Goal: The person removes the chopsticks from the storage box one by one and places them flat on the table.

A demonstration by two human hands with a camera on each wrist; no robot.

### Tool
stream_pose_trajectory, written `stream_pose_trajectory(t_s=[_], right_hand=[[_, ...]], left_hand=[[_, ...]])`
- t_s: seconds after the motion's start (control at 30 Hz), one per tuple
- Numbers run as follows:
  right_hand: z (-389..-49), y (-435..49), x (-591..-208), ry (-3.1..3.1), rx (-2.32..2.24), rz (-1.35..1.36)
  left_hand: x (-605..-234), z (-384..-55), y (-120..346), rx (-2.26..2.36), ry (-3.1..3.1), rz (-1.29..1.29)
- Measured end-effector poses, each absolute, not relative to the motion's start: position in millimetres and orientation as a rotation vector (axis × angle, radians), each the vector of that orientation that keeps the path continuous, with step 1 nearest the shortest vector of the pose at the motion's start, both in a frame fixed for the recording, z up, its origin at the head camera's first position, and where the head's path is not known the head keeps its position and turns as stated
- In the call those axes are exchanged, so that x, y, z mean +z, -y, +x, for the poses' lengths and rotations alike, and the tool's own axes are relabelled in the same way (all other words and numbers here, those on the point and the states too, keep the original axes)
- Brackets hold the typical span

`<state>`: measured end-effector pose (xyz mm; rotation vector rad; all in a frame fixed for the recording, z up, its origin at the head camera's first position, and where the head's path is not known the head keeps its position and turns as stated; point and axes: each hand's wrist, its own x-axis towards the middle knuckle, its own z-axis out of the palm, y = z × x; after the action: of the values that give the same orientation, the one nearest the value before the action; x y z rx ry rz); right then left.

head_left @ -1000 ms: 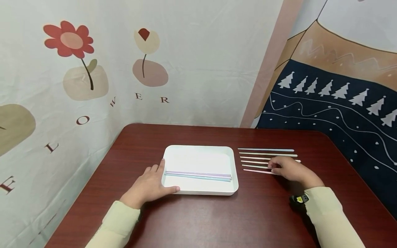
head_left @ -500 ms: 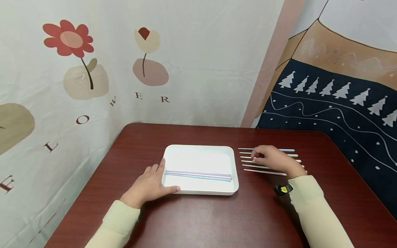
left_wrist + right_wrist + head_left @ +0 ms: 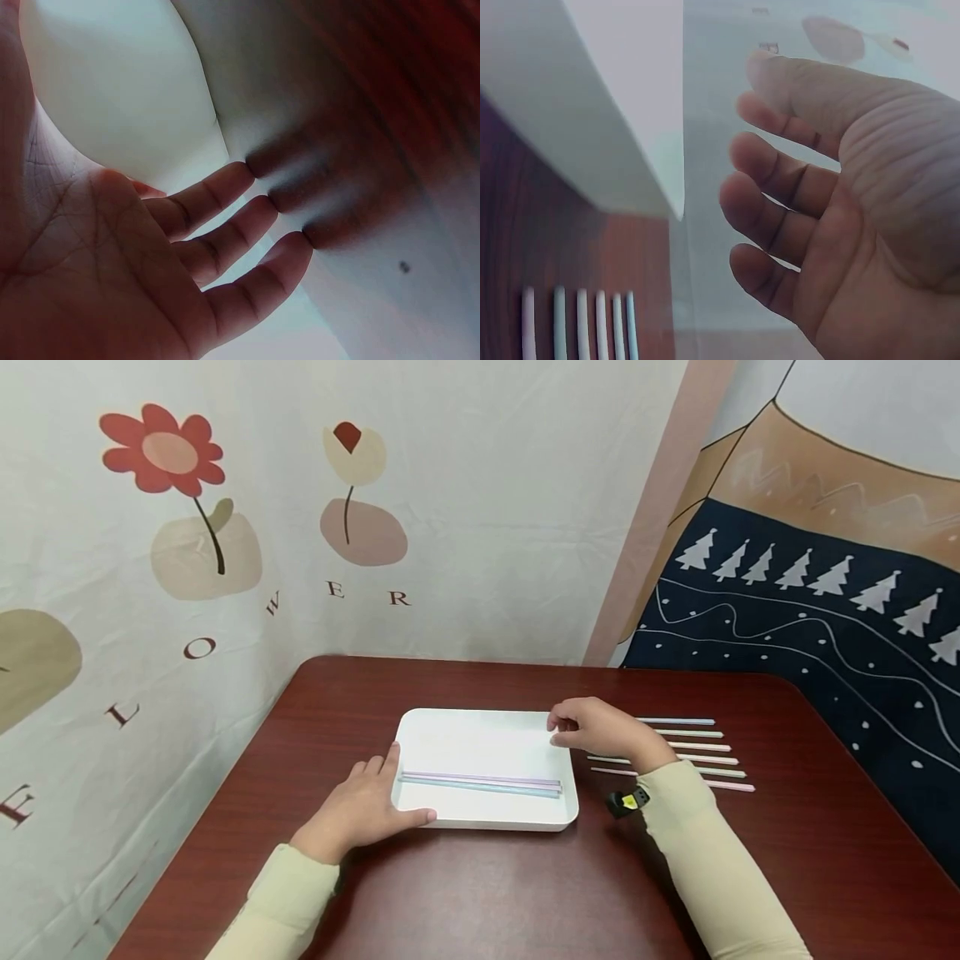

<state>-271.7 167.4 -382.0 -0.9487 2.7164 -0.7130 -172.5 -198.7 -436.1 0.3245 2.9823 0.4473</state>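
Note:
My left hand (image 3: 363, 806) rests along the left side of the white tray (image 3: 472, 735), thumb at the front rim. In the left wrist view its straight fingertips (image 3: 289, 251) touch the tray's pale outer wall. Several thin pastel sticks (image 3: 480, 785), lilac and blue, lie side by side in the tray's front half. Over the tray's right rim hovers my right hand (image 3: 600, 728); the right wrist view shows its fingers (image 3: 742, 202) loosely bent, with nothing between them and the thumb. Behind it, several more pastel sticks (image 3: 708, 760) lie in a row on the table, partly covered by the forearm.
The dark red wooden table (image 3: 480, 893) runs up to a pale curtain (image 3: 495, 527) with flower prints. A navy cloth (image 3: 795, 635) with white trees hangs at the right. A small black camera (image 3: 627, 802) sits at my right wrist.
My right hand has moved left from the row of sticks, across them, to the tray's right rim. The left hand, the tray and the sticks have stayed in place.

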Motion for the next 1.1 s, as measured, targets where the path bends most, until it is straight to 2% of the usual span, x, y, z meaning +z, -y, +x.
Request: stream_pose_trajectory(t_s=[0.63, 1.1], right_hand=[[-282.3, -106.2, -384.6, -2.568, -0.656, -1.031], [-287.5, -77.6, -404.9, -2.433, -0.674, -1.122]], left_hand=[[-436.5, -171.5, 199.4, 0.441, -2.995, 0.329], [-435.8, -172.4, 198.4, 0.440, -2.995, 0.326]])
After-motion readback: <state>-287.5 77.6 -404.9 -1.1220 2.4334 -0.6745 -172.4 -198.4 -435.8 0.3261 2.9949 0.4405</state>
